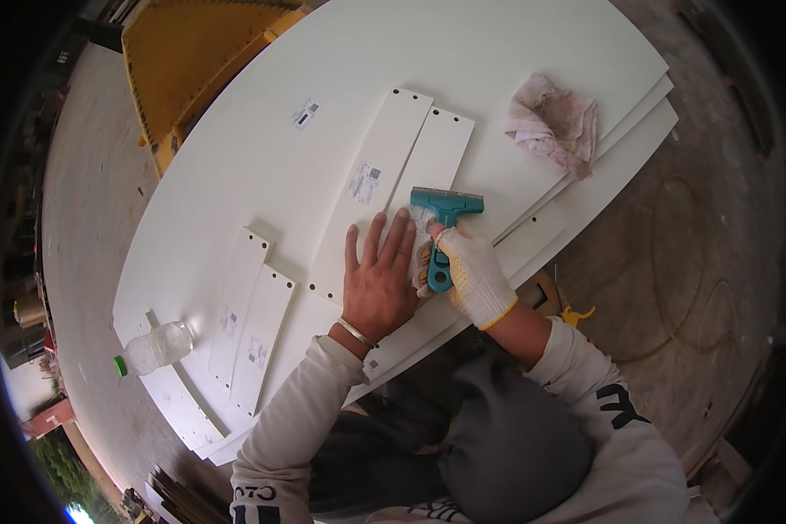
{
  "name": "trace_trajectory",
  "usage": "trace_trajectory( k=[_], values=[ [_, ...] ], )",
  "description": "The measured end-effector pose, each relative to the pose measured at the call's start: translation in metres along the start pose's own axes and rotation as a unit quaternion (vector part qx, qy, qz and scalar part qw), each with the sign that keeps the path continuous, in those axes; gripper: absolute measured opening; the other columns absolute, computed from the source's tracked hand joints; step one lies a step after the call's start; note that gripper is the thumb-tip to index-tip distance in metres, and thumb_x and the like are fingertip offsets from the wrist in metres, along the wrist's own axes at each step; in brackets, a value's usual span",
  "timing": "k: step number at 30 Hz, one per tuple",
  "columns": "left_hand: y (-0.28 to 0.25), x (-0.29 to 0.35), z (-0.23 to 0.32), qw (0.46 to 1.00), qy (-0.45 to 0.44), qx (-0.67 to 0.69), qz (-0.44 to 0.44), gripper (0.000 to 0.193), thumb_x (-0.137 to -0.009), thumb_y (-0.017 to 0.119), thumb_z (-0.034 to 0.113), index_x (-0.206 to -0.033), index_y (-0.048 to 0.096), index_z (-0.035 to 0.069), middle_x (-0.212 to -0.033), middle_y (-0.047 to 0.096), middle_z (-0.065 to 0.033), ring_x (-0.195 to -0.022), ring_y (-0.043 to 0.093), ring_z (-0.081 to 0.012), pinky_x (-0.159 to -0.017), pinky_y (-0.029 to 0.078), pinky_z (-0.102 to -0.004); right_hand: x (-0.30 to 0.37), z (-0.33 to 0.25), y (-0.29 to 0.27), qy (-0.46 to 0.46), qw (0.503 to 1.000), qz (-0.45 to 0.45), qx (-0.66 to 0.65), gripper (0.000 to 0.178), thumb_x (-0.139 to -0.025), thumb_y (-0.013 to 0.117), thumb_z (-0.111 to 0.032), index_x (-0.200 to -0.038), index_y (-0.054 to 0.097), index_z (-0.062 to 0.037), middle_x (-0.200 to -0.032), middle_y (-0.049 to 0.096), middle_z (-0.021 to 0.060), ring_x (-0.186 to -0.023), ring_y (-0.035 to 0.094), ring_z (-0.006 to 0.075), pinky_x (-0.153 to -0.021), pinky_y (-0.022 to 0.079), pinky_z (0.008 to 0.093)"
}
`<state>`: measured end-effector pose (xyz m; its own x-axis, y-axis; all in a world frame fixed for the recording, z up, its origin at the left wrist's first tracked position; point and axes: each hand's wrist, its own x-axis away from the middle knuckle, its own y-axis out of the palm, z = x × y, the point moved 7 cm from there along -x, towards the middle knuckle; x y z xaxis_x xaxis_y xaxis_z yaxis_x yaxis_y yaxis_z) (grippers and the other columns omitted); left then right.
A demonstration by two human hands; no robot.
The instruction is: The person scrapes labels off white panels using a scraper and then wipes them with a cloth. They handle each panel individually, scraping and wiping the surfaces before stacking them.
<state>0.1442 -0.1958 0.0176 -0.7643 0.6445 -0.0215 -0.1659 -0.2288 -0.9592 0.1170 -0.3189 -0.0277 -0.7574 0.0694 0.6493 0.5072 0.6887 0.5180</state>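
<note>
My bare left hand (378, 284) lies flat with its fingers stretched out on a long white panel strip (358, 218) that has holes at its ends and a printed label. Beside it, my right hand (476, 275) wears a white knit glove with yellow dots and grips the handle of a teal scraper (448, 206). The scraper's wide blade end points away from me, over a second white strip (450, 140) that overlaps the first. A label on that second strip is partly covered by the scraper and my fingers. Whether the blade touches the strip I cannot tell.
These strips lie on a stack of large white boards (262, 175). A crumpled, stained pink cloth (555, 122) rests at the far right. Two shorter strips (253, 336) and a clear bottle with a green cap (160, 347) are on the left. Yellow machinery (183, 70) stands behind the boards.
</note>
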Motion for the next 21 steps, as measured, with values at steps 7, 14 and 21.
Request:
trace_trajectory(
  k=[7, 14, 21],
  values=[
    [0.008, 0.005, -0.001, 1.000, 0.009, -0.006, 0.018, 0.080, -0.085, 0.077, 0.034, -0.155, 0.049, 0.008, -0.168, 0.038, -0.0095, -0.159, 0.027, -0.0355, -0.127, 0.010, -0.0680, 0.001, -0.001, 0.013, 0.008, 0.999, 0.038, -0.023, 0.012, -0.104, 0.059, -0.016, -0.107, 0.061, -0.0047, -0.085, 0.063, 0.0049, -0.066, 0.066, 0.0180, -0.054, 0.054, 0.0349],
    [0.010, 0.007, -0.004, 1.000, 0.011, -0.017, 0.018, 0.071, -0.087, 0.073, 0.029, -0.152, 0.053, 0.008, -0.167, 0.040, -0.0091, -0.159, 0.028, -0.0346, -0.127, 0.009, -0.0674, 0.000, -0.011, 0.020, 0.028, 0.999, 0.012, -0.021, 0.009, -0.103, 0.058, -0.020, -0.104, 0.057, -0.0113, -0.079, 0.061, 0.0072, -0.060, 0.061, 0.0236, -0.050, 0.051, 0.0395],
    [0.008, 0.008, -0.003, 1.000, 0.017, 0.002, 0.005, 0.073, -0.086, 0.072, 0.027, -0.152, 0.051, 0.004, -0.170, 0.035, -0.0099, -0.160, 0.024, -0.0343, -0.127, 0.008, -0.0676, -0.057, -0.054, 0.002, 0.006, 0.999, 0.033, -0.018, 0.014, -0.100, 0.061, -0.019, -0.102, 0.057, -0.0058, -0.081, 0.066, 0.0114, -0.057, 0.062, 0.0297, -0.047, 0.048, 0.0461]
  ],
)
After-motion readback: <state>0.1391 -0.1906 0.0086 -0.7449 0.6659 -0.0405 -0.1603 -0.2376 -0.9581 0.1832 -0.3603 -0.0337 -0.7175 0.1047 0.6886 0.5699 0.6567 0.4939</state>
